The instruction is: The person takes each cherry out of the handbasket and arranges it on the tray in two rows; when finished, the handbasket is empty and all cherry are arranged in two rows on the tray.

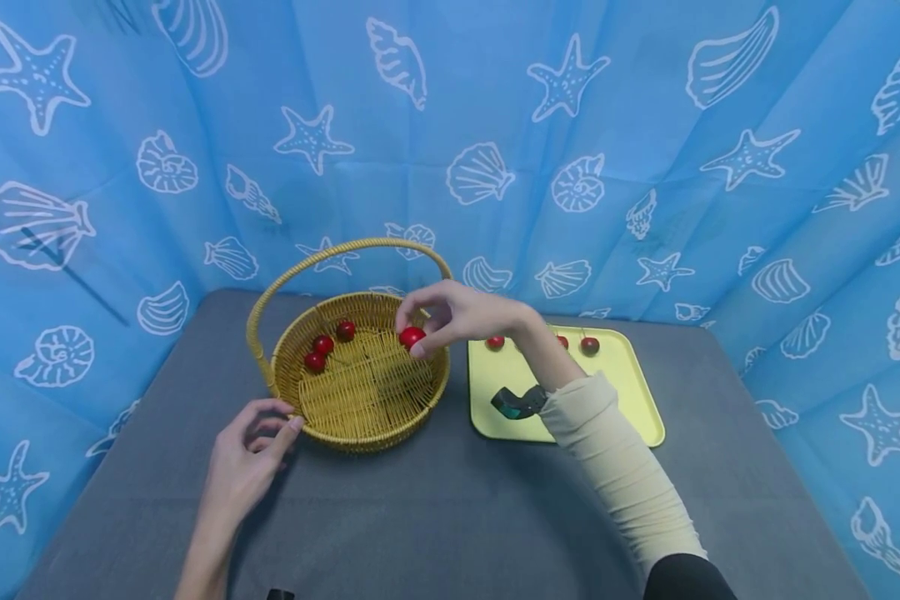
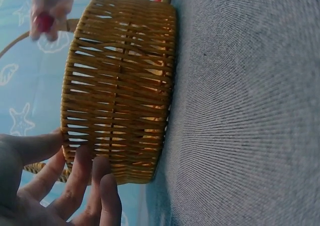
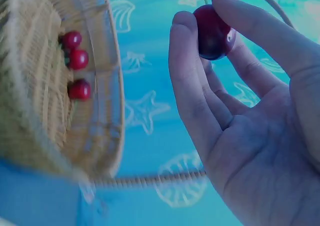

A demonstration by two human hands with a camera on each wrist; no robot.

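In my right hand (image 1: 457,315), thumb and fingertips pinch a dark red cherry (image 3: 215,33) with a green stem. The hand is above the right side of a round woven basket (image 1: 367,433) with a tall arched handle. Three more cherries (image 3: 78,59) lie inside the basket at its left. My left hand (image 1: 247,454) holds the basket's near-left rim between thumb and fingers. In the left wrist view, other fingers of that hand (image 2: 80,186) lie against the outer wicker wall.
To the right of the basket is a pale yellow tray (image 1: 637,400), partly covered by my right forearm. Several cherries (image 1: 589,346) show along its far side. A grey cloth (image 1: 435,517) covers the table. Behind hangs a blue curtain (image 1: 495,100) with white shells and starfish.
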